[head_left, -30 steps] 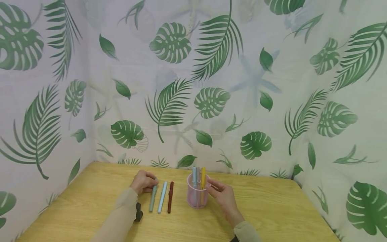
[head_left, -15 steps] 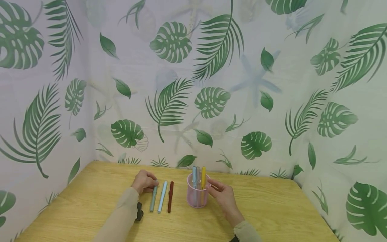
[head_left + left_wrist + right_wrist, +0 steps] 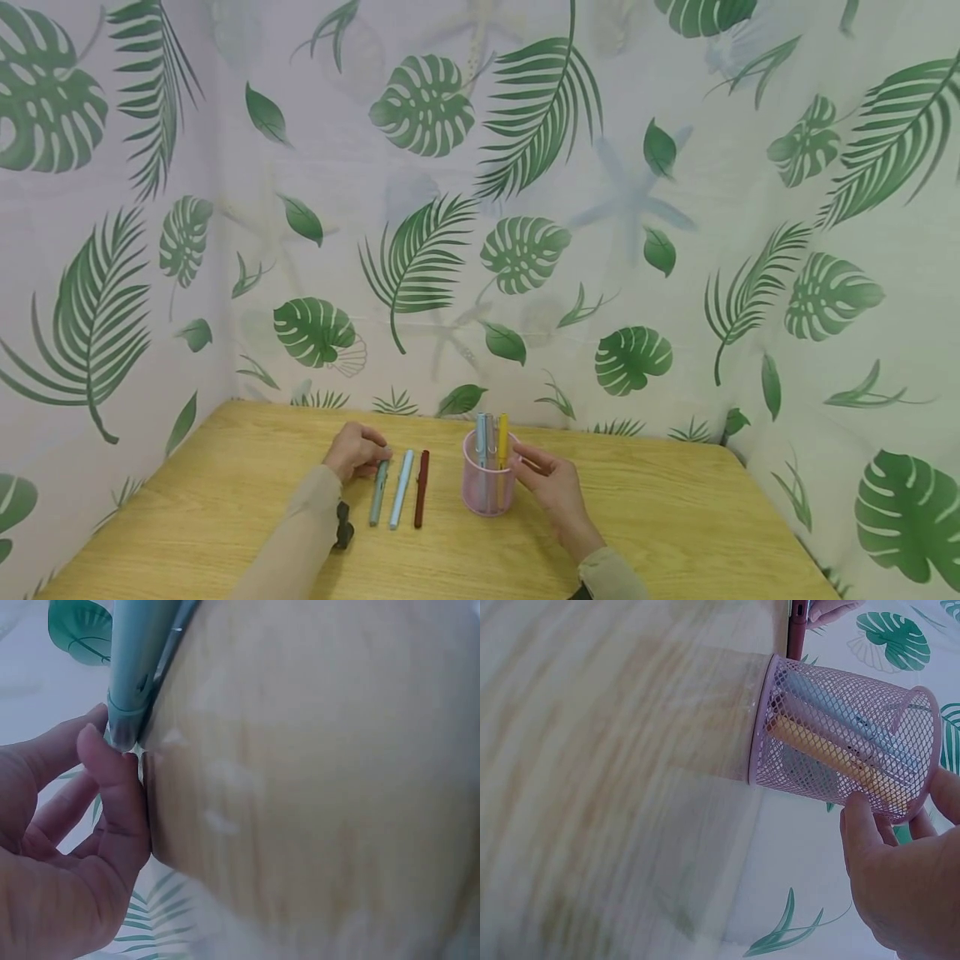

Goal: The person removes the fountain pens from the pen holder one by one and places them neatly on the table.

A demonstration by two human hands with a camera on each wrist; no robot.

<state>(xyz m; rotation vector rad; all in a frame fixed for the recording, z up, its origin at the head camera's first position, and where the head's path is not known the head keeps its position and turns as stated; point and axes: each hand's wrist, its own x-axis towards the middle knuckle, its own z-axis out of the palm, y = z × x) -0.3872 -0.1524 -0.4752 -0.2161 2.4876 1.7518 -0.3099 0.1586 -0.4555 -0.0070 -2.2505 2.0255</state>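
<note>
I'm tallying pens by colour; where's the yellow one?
In the head view, the yellow pen stands in the pink cup, right of the gray pen.

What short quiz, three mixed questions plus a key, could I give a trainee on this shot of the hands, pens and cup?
1. Count: in the head view, how many pens show above the rim of the cup?
2. True or false: the right hand touches the cup.
3. Choose: which pen lies nearest the left hand? a) red pen, b) green pen, c) light blue pen.

Key: 1. Three. 2. True. 3. b.
</note>
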